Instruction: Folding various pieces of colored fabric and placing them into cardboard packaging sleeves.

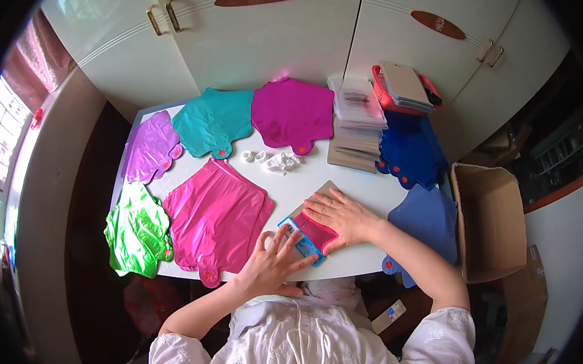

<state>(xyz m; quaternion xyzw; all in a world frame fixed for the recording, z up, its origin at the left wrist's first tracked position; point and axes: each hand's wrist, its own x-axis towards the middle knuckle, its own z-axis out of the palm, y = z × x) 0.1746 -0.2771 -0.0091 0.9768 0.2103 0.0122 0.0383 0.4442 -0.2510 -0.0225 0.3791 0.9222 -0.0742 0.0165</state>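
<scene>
On the table in front of me, a small pink folded foil sheet lies against a greyish-brown card. A blue-edged printed strip runs along its near left side. My right hand rests flat over the foil and card with its fingers spread. Across the printed strip, my left hand lies with fingers apart, its fingertips touching the strip. Left of them is a flat stack of large, shiny pink foil sheets with a rounded tab, like uninflated balloons.
Around the table lie green, purple, teal, magenta, dark blue and light blue foil piles. White rolls, clear packets and a red basket stand behind. A cardboard box is at right.
</scene>
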